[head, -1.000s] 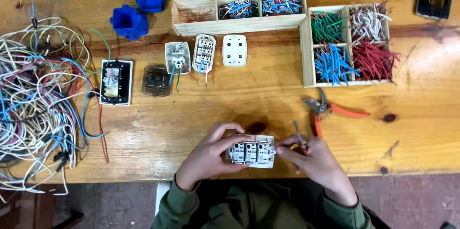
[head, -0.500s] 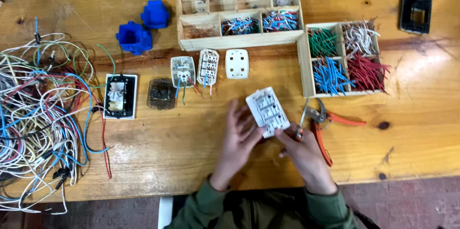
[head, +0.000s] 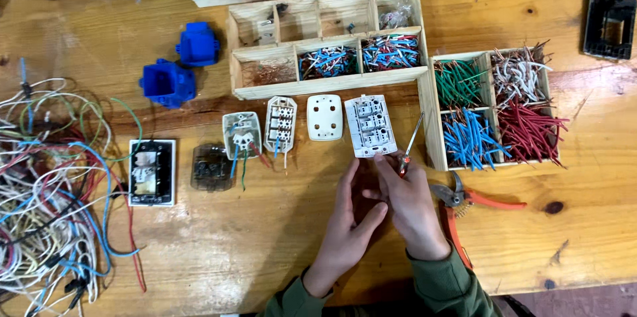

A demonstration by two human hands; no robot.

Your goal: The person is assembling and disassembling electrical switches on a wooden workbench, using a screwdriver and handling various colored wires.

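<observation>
Head view: white switch module (head: 370, 126) flat on desk (head: 597, 237), just below the wooden tray (head: 330, 83) at mid-desk. Right hand (head: 411, 204) fingers closed on a screwdriver (head: 409, 146), fingertips touching module. Left hand (head: 348, 221) loosely open beside it. Risk: tip slipping, nudging module askew; pliers (head: 464, 199) lying close.

R hand (head: 413, 205) w/ screwdriver (head: 410, 144) touches white switch module (head: 370, 125).
</observation>
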